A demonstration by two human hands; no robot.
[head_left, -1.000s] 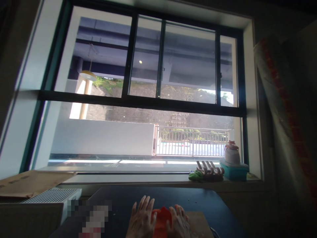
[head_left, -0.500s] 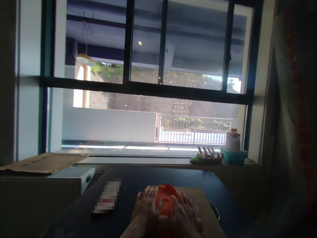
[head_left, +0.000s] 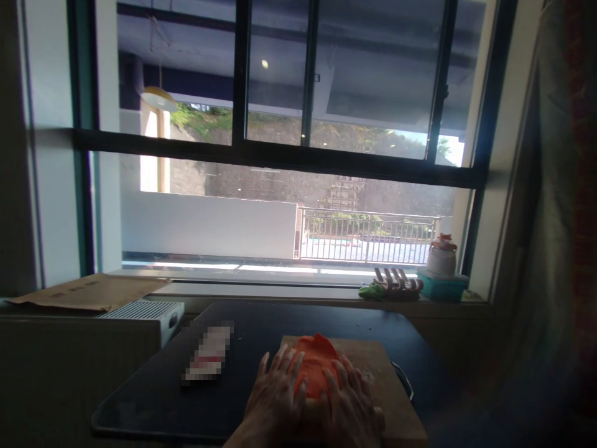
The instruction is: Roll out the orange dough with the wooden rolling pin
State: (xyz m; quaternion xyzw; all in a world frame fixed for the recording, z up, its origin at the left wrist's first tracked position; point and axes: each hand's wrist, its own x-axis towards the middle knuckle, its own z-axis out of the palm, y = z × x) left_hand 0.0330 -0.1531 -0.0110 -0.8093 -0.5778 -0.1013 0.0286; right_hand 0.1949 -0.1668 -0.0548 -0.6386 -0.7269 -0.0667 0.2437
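A flattened orange sheet of dough (head_left: 314, 358) with an uneven edge lies on a wooden board (head_left: 373, 361). Over its near part, a pale wooden rolling pin (head_left: 314, 407) runs crosswise, mostly covered by my hands. My left hand (head_left: 277, 395) rests on the pin's left part, fingers stretched forward and apart, some reaching onto the dough's left side. On the other side my right hand (head_left: 347, 395) lies likewise, fingers extended over the dough's right edge. The pin's rounded right end shows beside that hand. Both palms cover what is beneath them.
The board sits on a dark table (head_left: 252, 361). A blurred-out packet (head_left: 209, 353) lies to the left. Beyond the table, a windowsill bears a striped brown item (head_left: 398, 284) and a teal box (head_left: 441, 284) with a pale jar (head_left: 441, 258) on top. Brown paper (head_left: 93, 291) covers a cabinet at left.
The view has shifted, so the table and board sit slightly higher in the picture. My fingers have shifted over the dough, and its middle shows less of a raised fold.
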